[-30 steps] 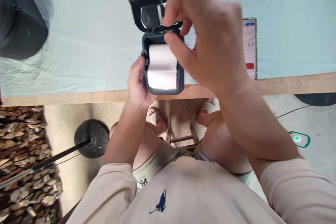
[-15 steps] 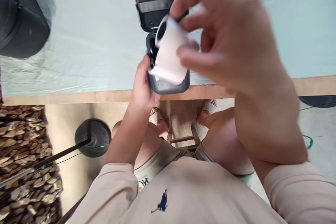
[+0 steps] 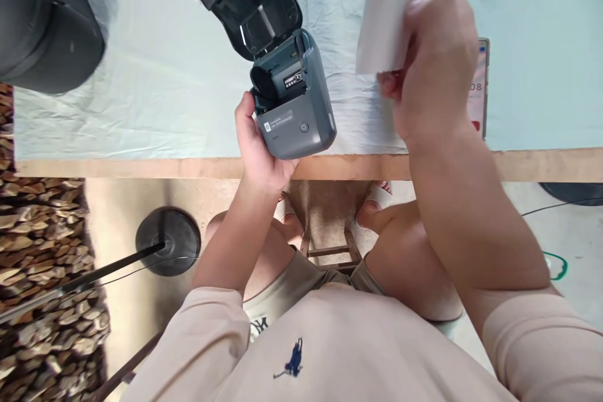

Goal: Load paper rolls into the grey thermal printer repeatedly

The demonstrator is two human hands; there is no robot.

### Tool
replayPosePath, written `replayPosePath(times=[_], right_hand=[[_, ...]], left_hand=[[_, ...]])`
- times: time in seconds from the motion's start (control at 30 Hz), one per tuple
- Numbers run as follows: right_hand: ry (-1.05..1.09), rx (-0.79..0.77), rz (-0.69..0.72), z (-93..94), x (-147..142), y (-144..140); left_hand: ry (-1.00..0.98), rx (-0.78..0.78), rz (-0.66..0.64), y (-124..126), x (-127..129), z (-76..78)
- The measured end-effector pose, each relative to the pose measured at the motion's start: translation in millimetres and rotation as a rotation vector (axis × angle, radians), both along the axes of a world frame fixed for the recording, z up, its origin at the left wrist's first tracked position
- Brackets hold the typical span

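Where wood-edged: pale cloth-covered table (image 3: pixel 141 100)

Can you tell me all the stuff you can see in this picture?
label printer: 1, dark grey, lid open, at table edge, held by left hand
paper roll: 1, white, lifted above table in right hand
phone: 1, screen lit, on table behind right hand
table: 1, pale green cloth, wooden edge
black bag: 1, top left on table
stand base: 1, black, round, on floor
stool: 1, wooden, under the person
left hand: 1
right hand: 1
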State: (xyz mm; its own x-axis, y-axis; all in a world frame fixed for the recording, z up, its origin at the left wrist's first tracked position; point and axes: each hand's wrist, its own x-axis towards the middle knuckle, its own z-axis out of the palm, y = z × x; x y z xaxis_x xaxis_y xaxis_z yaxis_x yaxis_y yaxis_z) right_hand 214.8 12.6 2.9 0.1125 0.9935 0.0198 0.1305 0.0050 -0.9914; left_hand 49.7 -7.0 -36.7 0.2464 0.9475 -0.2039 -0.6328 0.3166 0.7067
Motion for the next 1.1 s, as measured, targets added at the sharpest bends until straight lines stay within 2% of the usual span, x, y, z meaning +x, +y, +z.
replayPosePath(times=[0.13, 0.3, 0.43, 0.53, 0.6, 0.67, 0.73, 0.8, 0.87, 0.97, 1.1], right_hand=[[0.069, -0.030, 0.015, 3.1, -1, -4], [-0.308, 0.100, 0.090, -9.0, -6, -8], [-0.672, 0.090, 0.094, -21.2, -8, -6], [-0.720, 0.104, 0.108, -14.1, -6, -8], [-0.766, 0.199, 0.058, -2.5, -1, -11], [-0.879, 0.245, -0.099, 6.6, 7, -12], [-0.980, 0.107, -0.269, 6.6, 16, -8], [-0.966, -0.134, -0.327, -2.9, 24, -1], [-0.897, -0.220, -0.301, -15.8, 30, 6], [-0.864, -0.140, -0.252, -24.4, 32, 11], [-0.817, -0.013, -0.216, -7.1, 24, 5]], left_hand=[[-0.064, -0.014, -0.019, 0, -1, -1.5], [-0.045, -0.010, -0.024, 0, -2, -0.5], [-0.039, -0.011, -0.060, 0, -2, 0.4], [-0.043, -0.014, -0.053, 0, -1, 1.3], [-0.032, -0.018, -0.035, -1, -1, 2.0], [-0.009, -0.018, -0.039, -1, -1, 2.6], [0.029, -0.011, -0.039, -2, 0, 3.4], [0.078, -0.007, -0.020, -2, 0, 4.5], [0.098, -0.003, -0.017, -3, 1, 5.6], [0.091, -0.001, -0.034, -2, 1, 6.3], [0.101, 0.006, -0.036, -2, 0, 5.7]])
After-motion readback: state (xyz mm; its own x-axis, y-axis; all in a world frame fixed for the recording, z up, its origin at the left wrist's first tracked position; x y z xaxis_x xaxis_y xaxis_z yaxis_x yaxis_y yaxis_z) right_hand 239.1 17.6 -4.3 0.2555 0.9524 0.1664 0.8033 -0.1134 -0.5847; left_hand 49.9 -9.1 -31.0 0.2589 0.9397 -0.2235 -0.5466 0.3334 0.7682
